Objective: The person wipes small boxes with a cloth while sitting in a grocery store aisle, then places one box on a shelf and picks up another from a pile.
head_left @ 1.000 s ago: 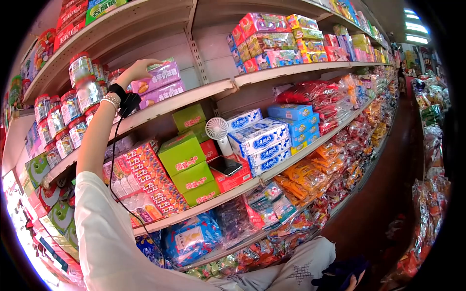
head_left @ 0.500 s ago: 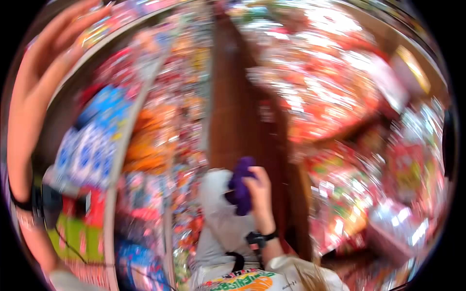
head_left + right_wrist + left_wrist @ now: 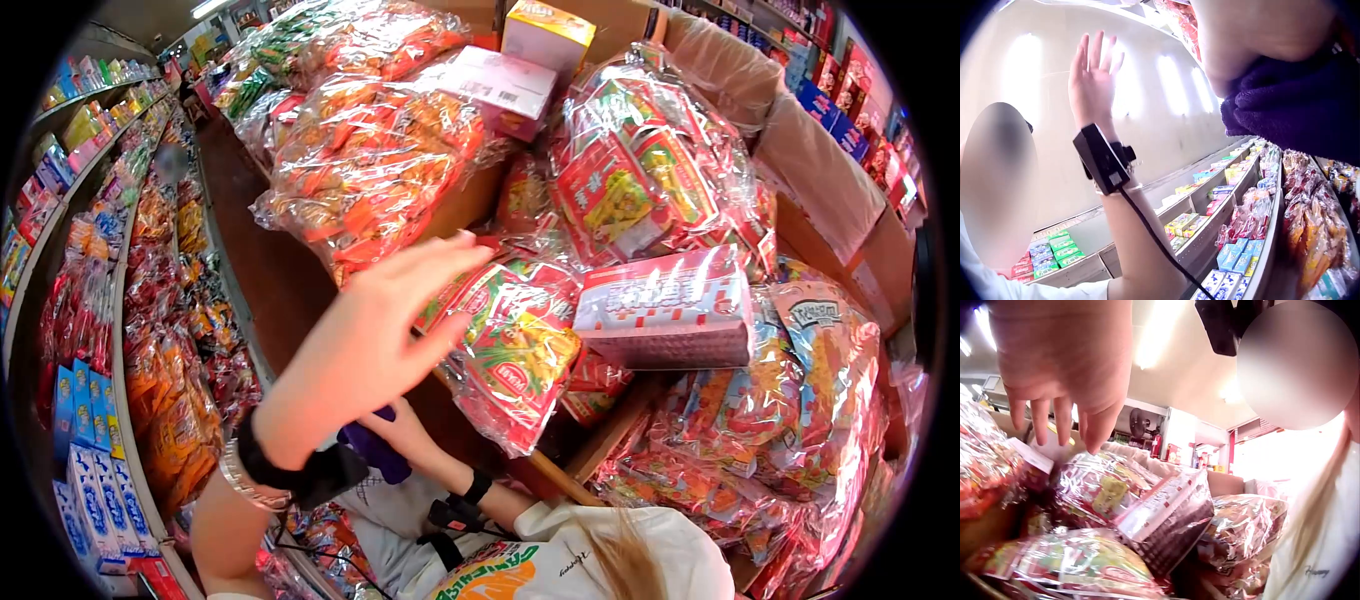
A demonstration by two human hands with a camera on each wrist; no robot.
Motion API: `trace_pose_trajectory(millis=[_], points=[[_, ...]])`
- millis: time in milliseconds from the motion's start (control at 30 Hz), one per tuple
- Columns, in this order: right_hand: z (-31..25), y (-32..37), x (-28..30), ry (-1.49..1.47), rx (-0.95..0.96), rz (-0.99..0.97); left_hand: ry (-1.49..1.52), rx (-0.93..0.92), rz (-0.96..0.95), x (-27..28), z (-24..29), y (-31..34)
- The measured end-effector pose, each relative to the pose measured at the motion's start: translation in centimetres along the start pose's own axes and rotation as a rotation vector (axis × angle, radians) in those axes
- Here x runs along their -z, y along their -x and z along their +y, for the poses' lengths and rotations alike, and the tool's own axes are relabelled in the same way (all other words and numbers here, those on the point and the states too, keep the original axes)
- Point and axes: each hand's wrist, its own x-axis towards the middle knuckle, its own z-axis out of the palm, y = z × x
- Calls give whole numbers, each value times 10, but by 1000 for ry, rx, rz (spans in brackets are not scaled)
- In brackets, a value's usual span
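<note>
My left hand is raised in front of me with its fingers extended and nothing in its grasp. In the head view it overlaps a clear bag of red and green packets; the left wrist view shows the fingers hanging straight above the bagged goods. Lower down, near my lap, my right hand grips a dark purple cloth. Up close in the right wrist view, that cloth is bunched and fluffy, and part of it runs out of the frame.
Ahead lie a pink-and-white box, a bag of orange-red packets and a bag of snack packets, set among cardboard boxes. Shelves of bagged sweets line the left of a narrow aisle. A black cable trails from my left wrist.
My left hand has left the purple boxes on the shelf and swung across to the bagged goods opposite. My view has turned right with it; the right hand keeps holding the purple cloth.
</note>
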Motion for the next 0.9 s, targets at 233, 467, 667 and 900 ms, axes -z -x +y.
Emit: trace_pose_trajectory(millis=[233,467,667,900], points=[[79,-10,0,86,151,110,70,-124,-161,-63,2,-37],[-19,12,22,155,-141,16,-82,-78,141,-48,-65,-124],[-17,17,41,93,64,-111,-174,196,345,-16,-210,-222],[9,10,52,217,108,-134,-447,337,1,7,-268,-279]])
